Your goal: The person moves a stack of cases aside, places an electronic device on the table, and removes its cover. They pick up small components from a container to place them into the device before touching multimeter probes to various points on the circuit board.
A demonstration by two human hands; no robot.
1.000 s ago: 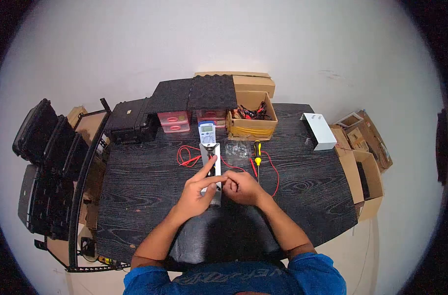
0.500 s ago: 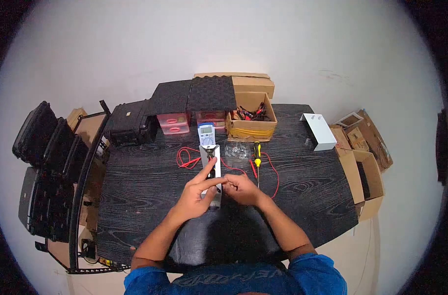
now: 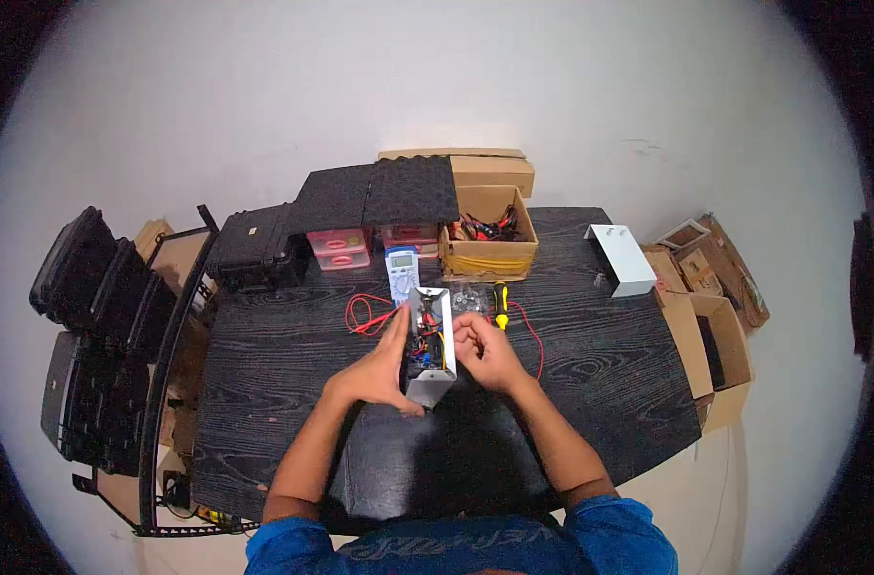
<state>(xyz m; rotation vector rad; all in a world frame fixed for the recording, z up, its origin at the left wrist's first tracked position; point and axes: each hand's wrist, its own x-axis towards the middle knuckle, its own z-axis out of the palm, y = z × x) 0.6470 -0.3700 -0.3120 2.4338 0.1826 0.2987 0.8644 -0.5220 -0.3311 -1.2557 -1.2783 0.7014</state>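
A white metal case (image 3: pixel 435 385) with an open side stands in front of me, and coloured wires and parts show inside it. My left hand (image 3: pixel 374 374) is wrapped round its left side, fingers along the wall and thumb at the near end. My right hand (image 3: pixel 489 353) is at its right side with the fingers curled in; whatever they hold, if anything, is hidden. Behind the case lies a blue and white multimeter (image 3: pixel 403 271) with a red lead (image 3: pixel 362 316). A small clear bag of screws (image 3: pixel 470 298) and a yellow and black screwdriver (image 3: pixel 501 305) are beyond my right hand.
A cardboard box (image 3: pixel 488 264) of cables stands at the back, beside pink drawers (image 3: pixel 343 251) under black foam. On the right of the table (image 3: pixel 609 383) sits a white metal cover (image 3: pixel 625 261). A black hard case (image 3: pixel 255 244) is at the back left.
The metal case has been turned and tilted, so its wired inside now shows. My left hand has shifted from pointing across it to holding its left side. My right hand has moved up and right.
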